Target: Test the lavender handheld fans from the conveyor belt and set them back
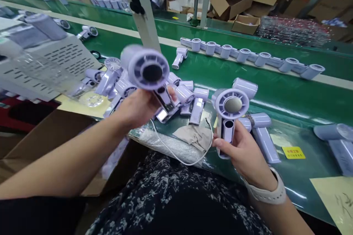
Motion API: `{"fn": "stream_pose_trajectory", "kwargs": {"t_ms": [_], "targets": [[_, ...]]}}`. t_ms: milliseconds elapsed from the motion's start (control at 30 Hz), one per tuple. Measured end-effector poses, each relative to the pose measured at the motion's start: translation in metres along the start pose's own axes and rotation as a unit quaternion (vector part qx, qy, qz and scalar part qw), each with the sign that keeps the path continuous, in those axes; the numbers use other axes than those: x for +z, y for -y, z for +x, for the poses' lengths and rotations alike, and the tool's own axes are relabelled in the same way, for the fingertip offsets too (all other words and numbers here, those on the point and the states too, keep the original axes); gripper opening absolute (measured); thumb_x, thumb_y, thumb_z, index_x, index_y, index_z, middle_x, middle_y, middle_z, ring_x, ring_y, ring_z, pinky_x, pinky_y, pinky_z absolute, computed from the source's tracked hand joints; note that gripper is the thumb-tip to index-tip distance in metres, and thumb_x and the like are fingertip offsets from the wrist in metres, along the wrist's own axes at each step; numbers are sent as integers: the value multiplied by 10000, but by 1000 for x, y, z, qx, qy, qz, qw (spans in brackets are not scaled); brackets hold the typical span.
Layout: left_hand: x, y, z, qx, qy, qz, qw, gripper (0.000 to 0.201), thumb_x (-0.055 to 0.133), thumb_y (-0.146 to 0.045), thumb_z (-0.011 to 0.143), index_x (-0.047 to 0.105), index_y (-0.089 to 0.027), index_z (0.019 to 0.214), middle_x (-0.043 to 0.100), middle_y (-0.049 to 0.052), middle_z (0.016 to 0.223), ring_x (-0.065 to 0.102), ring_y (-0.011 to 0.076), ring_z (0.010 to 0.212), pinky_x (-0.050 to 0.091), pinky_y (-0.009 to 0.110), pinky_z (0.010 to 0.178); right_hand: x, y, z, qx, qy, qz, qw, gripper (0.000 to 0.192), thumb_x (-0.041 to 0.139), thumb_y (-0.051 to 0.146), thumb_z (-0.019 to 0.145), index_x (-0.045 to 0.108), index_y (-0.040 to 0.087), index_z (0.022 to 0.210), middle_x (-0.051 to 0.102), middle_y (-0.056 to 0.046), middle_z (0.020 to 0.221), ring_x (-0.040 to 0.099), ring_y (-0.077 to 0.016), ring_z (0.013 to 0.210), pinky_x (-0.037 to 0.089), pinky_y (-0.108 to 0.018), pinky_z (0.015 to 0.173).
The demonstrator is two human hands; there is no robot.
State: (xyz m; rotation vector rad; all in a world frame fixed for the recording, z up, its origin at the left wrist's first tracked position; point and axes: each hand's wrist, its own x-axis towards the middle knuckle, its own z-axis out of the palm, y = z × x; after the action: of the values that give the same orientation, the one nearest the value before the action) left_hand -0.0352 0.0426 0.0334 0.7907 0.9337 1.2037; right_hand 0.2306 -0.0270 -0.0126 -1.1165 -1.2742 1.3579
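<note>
My left hand [140, 106] is wrapped round the handle of a lilac handheld fan [149, 68], raised above the bench and a little blurred, its round head facing me. My right hand [242, 147] grips a second lilac fan [232, 105] upright by its handle, thumb across the front. Between my hands lie several more fans in a loose heap [184, 93]. A white cable [171, 150] curves over a crumpled beige cloth [194, 135] and bubble wrap [162, 141] at the bench's front edge. Beside my right hand lie further fans [266, 143].
Beyond the bench runs a green conveyor [162, 53] with a row of fans [244, 55] on it. A metal post [145, 11] rises at centre. A slotted white rack [74, 58] stands left, above an open carton [46, 136]. A yellow label [293, 152] lies at right.
</note>
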Motion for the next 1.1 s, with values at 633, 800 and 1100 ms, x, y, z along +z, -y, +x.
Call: {"fn": "stream_pose_trajectory", "kwargs": {"t_ms": [633, 800, 1100], "targets": [[46, 76, -17, 9, 252, -96, 963, 522, 794, -204, 737, 468, -225, 1145, 612, -21, 928, 644, 133, 706, 542, 293, 625, 3, -16, -9, 48, 8, 135, 990, 428, 770, 398, 903, 631, 297, 1295, 682, -80, 1329, 658, -277, 1191, 563, -436, 1022], [46, 77, -15, 6, 202, -55, 978, 526, 819, -228, 720, 459, -216, 1105, 617, -25, 907, 635, 134, 720, 517, 301, 670, 6, -15, -5, 74, -1, 182, 980, 408, 794, 365, 869, 650, 294, 1243, 663, -76, 1394, 609, -293, 1300, 507, -471, 1114], [41, 77, -16, 11, 209, -30, 977, 485, 811, -312, 779, 454, -220, 1094, 624, -24, 860, 624, 136, 689, 517, 294, 640, 7, -15, -7, 54, 26, 210, 976, 278, 793, 394, 880, 748, 229, 1098, 732, -59, 1011, 651, -161, 768, 579, -246, 653]]}}
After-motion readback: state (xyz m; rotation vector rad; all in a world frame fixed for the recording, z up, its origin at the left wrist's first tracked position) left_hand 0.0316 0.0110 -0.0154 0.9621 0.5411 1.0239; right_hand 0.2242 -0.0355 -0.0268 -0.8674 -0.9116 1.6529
